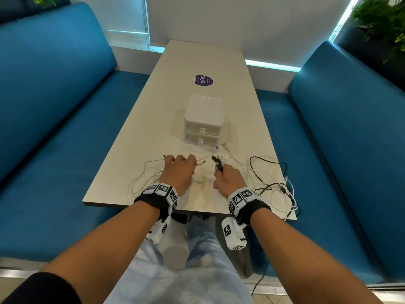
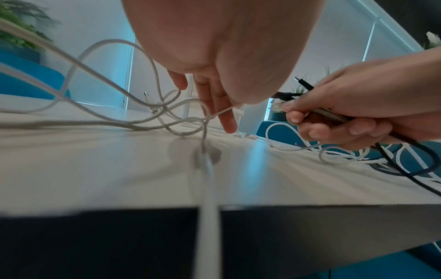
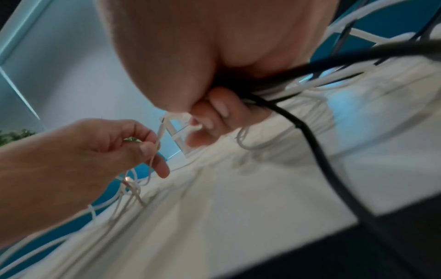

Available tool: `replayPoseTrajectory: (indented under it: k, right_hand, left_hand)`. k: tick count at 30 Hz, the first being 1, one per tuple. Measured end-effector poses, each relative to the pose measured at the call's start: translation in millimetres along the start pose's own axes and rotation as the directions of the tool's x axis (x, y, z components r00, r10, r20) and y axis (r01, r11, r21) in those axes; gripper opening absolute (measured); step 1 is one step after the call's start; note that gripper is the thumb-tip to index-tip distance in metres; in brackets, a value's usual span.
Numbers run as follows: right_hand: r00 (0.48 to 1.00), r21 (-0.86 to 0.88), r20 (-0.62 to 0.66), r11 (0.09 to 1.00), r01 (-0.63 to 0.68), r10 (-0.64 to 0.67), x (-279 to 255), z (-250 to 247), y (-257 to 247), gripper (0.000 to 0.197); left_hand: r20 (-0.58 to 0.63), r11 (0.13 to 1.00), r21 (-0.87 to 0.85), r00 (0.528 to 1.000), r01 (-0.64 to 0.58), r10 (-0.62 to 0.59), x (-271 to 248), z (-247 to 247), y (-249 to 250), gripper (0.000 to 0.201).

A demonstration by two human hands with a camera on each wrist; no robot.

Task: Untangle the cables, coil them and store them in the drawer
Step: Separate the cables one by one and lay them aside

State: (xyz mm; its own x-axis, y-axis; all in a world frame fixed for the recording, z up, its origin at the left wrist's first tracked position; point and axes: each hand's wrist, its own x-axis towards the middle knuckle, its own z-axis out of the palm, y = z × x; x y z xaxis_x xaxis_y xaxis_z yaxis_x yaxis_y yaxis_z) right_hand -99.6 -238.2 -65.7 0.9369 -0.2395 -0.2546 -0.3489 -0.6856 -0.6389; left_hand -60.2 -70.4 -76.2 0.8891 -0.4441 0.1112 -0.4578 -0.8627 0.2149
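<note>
Cables (image 1: 270,185) strewn beside drawer unit (image 1: 202,123); both hands gripping.

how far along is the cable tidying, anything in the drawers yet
Done: nothing visibly finished; both drawers are closed and no cable is coiled. In hand: the left hand pinches a white cable, while the right hand grips a bundle of plug ends. Left: the black and white tangle, all coiling and storing.
</note>
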Motion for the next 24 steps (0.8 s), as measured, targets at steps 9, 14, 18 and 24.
replayPoseTrajectory:
  k: [9,14,18,24]
  right_hand:
    - [0.989,0.116,-0.043,0.983,0.144,-0.14,-3.3,-3.9,-19.3,0.021]
    - [0.985,0.174,-0.026,0.969,0.174,-0.172,1.8,-3.2,-16.1,0.024]
    - [0.984,0.086,-0.101,0.984,0.154,-0.145,6.3,-5.4,-8.9,0.007]
    - [0.98,0.185,-0.184,0.976,0.113,-0.079,8.6,-17.6,-2.4,0.014]
  left_hand:
    - [0.046,0.869,-0.491,0.998,0.061,-0.044,-1.6,6.4,21.6,0.009]
    - [0.051,0.781,-0.615,0.994,0.104,-0.092,0.7,5.9,26.5,0.008]
    - [0.07,0.891,-0.451,0.997,0.051,-0.021,-0.4,8.1,27.0,0.019]
    - [0.144,0.956,-0.279,0.988,0.094,-0.055,-1.8,1.4,-0.9,0.024]
